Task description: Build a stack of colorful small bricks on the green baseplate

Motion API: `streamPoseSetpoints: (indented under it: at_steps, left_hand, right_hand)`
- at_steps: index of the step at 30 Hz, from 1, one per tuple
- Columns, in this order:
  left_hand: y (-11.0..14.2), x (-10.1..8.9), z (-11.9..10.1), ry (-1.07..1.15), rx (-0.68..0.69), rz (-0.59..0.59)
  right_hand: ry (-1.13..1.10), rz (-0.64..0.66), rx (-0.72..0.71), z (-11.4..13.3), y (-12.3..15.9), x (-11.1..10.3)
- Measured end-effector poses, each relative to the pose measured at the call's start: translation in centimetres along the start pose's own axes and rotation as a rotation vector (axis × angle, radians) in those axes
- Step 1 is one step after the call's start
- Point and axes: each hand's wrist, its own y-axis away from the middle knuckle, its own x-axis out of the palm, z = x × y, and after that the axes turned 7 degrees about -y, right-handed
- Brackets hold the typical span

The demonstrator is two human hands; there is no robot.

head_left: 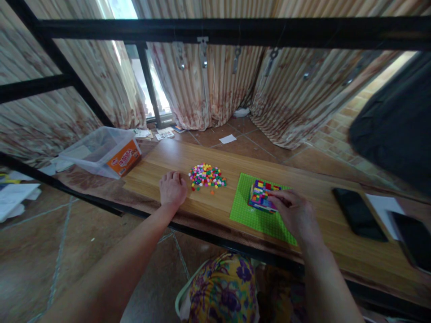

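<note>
On a green studded baseplate (244,211) sits a small block built of many-coloured toy bricks (261,195). My right hand (298,213) reaches over the right side of this build, thumb and fingers pinched at its top. A tiny brick appears to be in the pinch, though the fingertips partly cover it. My left hand (173,188) rests on the table with its fingers curled in. Whatever might be under those fingers is hidden. Just right of it lies a loose pile of tiny coloured bricks (207,176), not touching the hand.
A clear plastic box (101,152) with an orange label stands at the table's left end. Toward the right lie a black phone (359,214), white paper (384,208) and another dark phone-like device (412,237). A black metal bar (215,29) crosses above the wooden table (205,211).
</note>
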Motion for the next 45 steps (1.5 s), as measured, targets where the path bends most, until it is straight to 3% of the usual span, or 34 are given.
streamPoseSetpoints:
  at_steps: [6, 12, 19, 31, 45]
  left_hand:
    - [0.0, 0.0, -0.1, 0.0, 0.003, 0.003]
    - [0.0, 0.0, 0.0, 0.001, 0.003, 0.007]
    - [0.0, -0.1, -0.1, 0.0, 0.007, 0.006]
    - [0.0, 0.0, -0.1, 0.013, -0.004, 0.007]
    - [0.0, 0.0, -0.1, 0.022, -0.007, 0.014]
  right_hand:
    - [0.052, -0.173, 0.062, -1.2, -0.3, -0.1]
    - [0.082, -0.156, 0.047, -2.5, -0.4, 1.4]
    - [0.032, -0.139, 0.065, -3.0, -0.4, 1.7]
    - [-0.268, -0.05, 0.188, -3.9, -0.1, 2.0]
    - [-0.359, -0.105, 0.28, -3.4, -0.2, 2.5]
